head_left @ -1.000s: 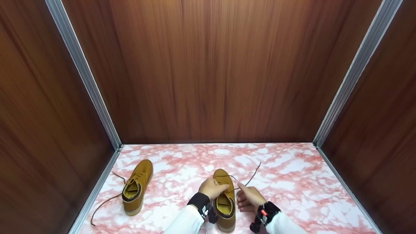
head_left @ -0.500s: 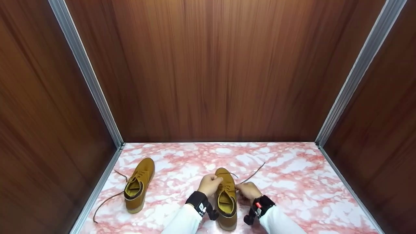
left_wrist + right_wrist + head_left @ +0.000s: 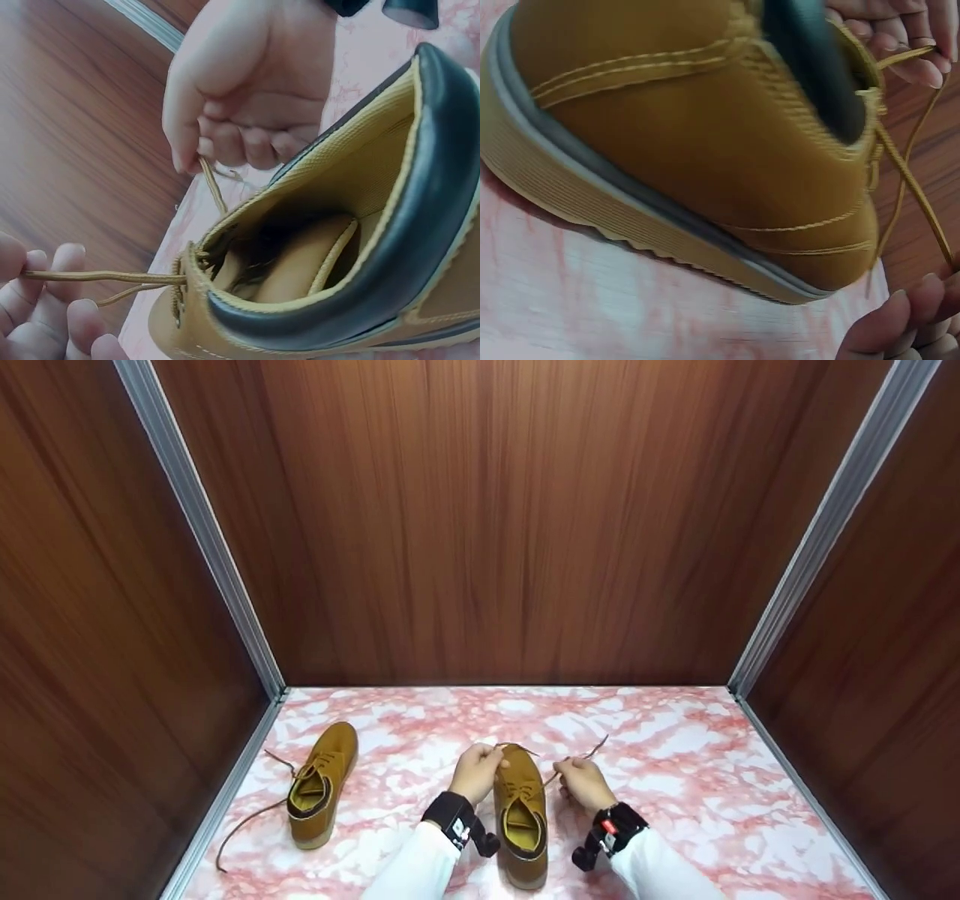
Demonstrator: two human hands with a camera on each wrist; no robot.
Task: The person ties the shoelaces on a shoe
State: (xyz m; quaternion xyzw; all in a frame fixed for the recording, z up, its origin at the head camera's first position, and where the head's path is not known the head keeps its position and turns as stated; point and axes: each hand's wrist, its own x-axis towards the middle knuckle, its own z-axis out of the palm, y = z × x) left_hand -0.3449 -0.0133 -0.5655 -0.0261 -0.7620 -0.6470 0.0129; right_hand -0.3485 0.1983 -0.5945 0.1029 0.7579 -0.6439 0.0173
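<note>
A tan lace-up shoe (image 3: pixel 522 775) with a yellow lining stands in front of me, toe pointing away. My left hand (image 3: pixel 476 772), left of the toe, pinches one shoelace (image 3: pixel 105 277) between thumb and fingertips. The lace's loose end falls across the toe. To the shoe's right, my right hand (image 3: pixel 585 784) pinches the other shoelace (image 3: pixel 214 187), whose free end sticks out beyond the fingers. In the right wrist view both laces run from the eyelets to the hands, and the shoe's sole (image 3: pixel 630 229) rests on the marbled surface.
A second tan shoe (image 3: pixel 322 780) stands at the left, its untied lace (image 3: pixel 240 832) trailing on the pink-and-white surface (image 3: pixel 405 810). Brown wood-grain panels (image 3: pixel 495 525) with grey metal corner posts (image 3: pixel 210 540) enclose the back and sides.
The right hand first closed on its lace near the shoe, then drew it out to the right. The left hand moved forward beside the toe, lifting its lace.
</note>
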